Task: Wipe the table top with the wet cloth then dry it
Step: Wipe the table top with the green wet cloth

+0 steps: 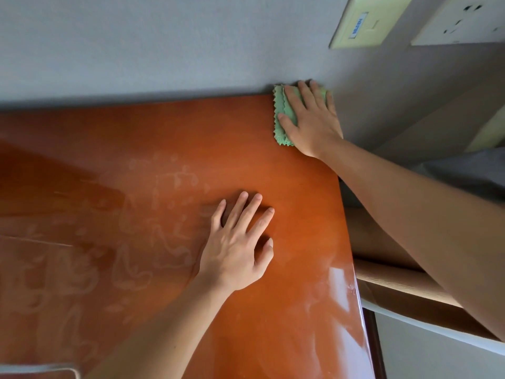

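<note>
A glossy orange-brown table top (169,149) fills most of the view, with pale smeared marks across its left and middle. A folded green cloth (281,127) with zigzag edges lies at the far right corner against the wall. My right hand (311,119) presses flat on the cloth with straight fingers. My left hand (237,242) rests flat on the bare table nearer to me, fingers spread and holding nothing.
A grey wall (164,45) runs along the table's far edge, with a switch plate (366,23) and a socket (464,20) at the upper right. Beyond the table's right edge are a wooden ledge (396,280) and a white surface (437,356). A pale strap-like edge (41,369) shows bottom left.
</note>
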